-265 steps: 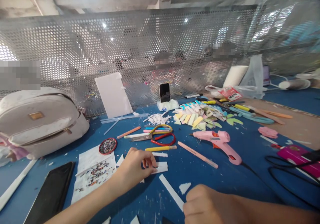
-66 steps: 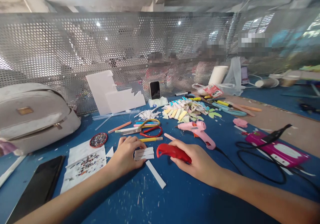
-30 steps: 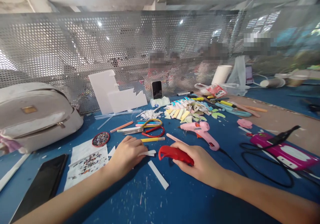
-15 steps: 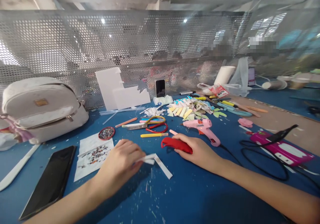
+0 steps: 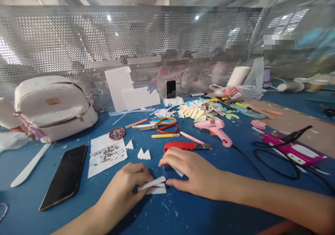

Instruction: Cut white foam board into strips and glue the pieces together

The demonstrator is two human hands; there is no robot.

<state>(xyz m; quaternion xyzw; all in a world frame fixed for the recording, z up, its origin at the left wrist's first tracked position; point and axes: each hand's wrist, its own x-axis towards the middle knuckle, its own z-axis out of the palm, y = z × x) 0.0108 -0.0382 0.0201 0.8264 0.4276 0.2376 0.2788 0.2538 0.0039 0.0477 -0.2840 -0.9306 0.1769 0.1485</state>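
My left hand (image 5: 127, 186) is closed on several white foam-board strips (image 5: 157, 184), their ends poking out to the right, low over the blue table. My right hand (image 5: 195, 172) hovers just right of them, fingers and thumb apart; another white strip (image 5: 178, 171) lies partly under its fingers, and I cannot tell whether they touch it. Just beyond my right hand a red-handled utility knife (image 5: 180, 146) rests on the table, blade pointing right. Small white triangular pieces (image 5: 144, 154) lie past my left hand.
Behind the knife lie a yellow marker (image 5: 165, 136), scissors (image 5: 159, 124) and a pink glue gun (image 5: 216, 130). Its cord runs toward a magenta power strip (image 5: 293, 149). At left are a black phone (image 5: 64, 175), a speckled paper (image 5: 107, 154) and a white backpack (image 5: 54, 109).
My right hand has let go of the red knife, now lying on the table, and moved left toward the strips. My left hand has shifted slightly lower. White triangular pieces have come into view.
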